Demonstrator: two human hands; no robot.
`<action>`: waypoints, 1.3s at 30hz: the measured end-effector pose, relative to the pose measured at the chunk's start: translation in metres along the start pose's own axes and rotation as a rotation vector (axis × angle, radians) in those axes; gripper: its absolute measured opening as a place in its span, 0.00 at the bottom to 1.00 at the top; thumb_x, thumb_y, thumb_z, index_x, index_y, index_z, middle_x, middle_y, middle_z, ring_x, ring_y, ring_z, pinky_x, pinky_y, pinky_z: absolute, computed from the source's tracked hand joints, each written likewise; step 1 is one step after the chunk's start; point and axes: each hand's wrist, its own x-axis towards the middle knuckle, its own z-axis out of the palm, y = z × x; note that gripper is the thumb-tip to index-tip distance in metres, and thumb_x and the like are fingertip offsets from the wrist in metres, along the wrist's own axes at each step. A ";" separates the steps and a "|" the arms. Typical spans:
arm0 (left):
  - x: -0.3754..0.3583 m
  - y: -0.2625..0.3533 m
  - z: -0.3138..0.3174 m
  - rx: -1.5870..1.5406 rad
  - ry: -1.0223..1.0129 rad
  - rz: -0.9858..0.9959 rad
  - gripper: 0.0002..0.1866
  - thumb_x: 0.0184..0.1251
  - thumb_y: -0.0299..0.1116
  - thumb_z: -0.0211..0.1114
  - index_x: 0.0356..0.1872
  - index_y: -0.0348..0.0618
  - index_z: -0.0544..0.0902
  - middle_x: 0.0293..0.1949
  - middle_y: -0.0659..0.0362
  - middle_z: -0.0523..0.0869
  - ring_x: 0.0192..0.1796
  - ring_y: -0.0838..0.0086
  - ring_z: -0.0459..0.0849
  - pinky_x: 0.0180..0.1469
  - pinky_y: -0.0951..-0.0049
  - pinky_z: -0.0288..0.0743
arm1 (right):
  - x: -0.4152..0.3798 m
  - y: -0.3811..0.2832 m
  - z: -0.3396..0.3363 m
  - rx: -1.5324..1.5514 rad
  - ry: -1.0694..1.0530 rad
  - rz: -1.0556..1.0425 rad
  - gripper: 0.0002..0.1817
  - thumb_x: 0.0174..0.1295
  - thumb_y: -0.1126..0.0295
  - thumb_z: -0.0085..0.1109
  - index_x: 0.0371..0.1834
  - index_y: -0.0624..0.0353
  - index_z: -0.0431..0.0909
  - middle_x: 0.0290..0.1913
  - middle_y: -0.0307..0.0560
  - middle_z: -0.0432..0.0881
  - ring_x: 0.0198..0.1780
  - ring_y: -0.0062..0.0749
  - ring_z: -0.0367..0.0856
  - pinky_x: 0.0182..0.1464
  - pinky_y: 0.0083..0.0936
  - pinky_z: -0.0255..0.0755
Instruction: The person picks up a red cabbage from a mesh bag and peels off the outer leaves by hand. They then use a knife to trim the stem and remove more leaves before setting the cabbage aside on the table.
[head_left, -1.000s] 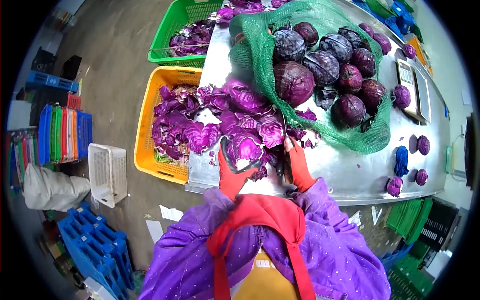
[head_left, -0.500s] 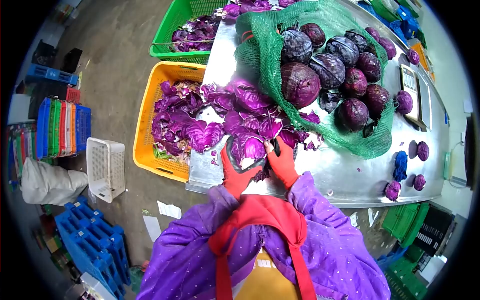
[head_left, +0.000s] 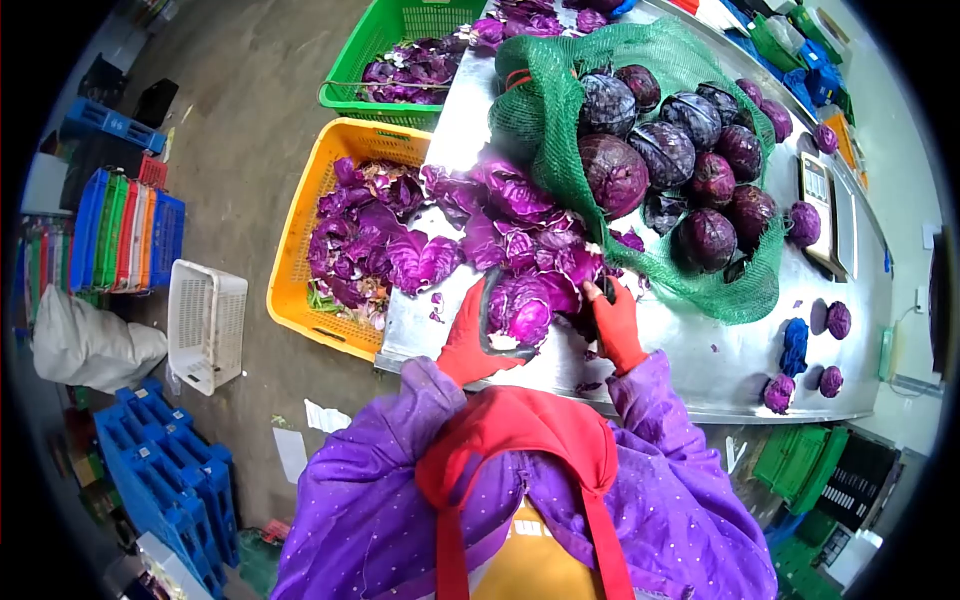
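Cabbage head (head_left: 528,305), resting at the near edge of the steel worktop (head_left: 700,350), is clasped by the left hand (head_left: 470,340) while the right hand (head_left: 615,325) is clenched on a knife handle; loose leaves should be trimmed away from the gripping fingers.

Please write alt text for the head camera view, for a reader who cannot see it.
A person in red gloves holds a purple red cabbage at a steel table's edge, left hand cupping it, right hand beside it. Loose purple leaves lie behind it and fill a yellow plastic crate; a green net sack holds whole cabbages.
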 end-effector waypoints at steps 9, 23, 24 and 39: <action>0.011 -0.001 0.020 0.101 0.060 -0.127 0.75 0.28 0.52 0.87 0.76 0.31 0.46 0.74 0.37 0.54 0.77 0.46 0.55 0.78 0.57 0.53 | -0.052 -0.075 0.006 -0.709 -0.486 -0.514 0.37 0.64 0.60 0.58 0.76 0.54 0.57 0.71 0.74 0.62 0.43 0.65 0.84 0.46 0.46 0.79; 0.036 0.026 0.017 0.251 0.020 -0.349 0.65 0.28 0.48 0.85 0.71 0.35 0.58 0.65 0.43 0.67 0.68 0.50 0.69 0.70 0.57 0.66 | -0.028 -0.069 0.015 -0.878 -0.450 -0.570 0.34 0.68 0.57 0.54 0.76 0.51 0.57 0.72 0.75 0.60 0.41 0.62 0.84 0.41 0.47 0.79; 0.035 0.023 0.019 0.302 0.007 -0.335 0.66 0.28 0.50 0.86 0.72 0.34 0.56 0.67 0.42 0.65 0.69 0.48 0.67 0.70 0.56 0.65 | -0.026 -0.066 0.016 -0.866 -0.435 -0.577 0.33 0.68 0.57 0.54 0.75 0.50 0.59 0.72 0.74 0.61 0.41 0.63 0.84 0.42 0.47 0.79; 0.026 0.040 0.026 0.491 -0.063 -0.217 0.68 0.31 0.56 0.84 0.73 0.34 0.54 0.71 0.41 0.59 0.74 0.47 0.58 0.72 0.48 0.55 | 0.008 -0.090 -0.001 -0.613 -0.566 -0.499 0.40 0.53 0.55 0.68 0.67 0.64 0.69 0.60 0.63 0.77 0.62 0.55 0.76 0.65 0.39 0.69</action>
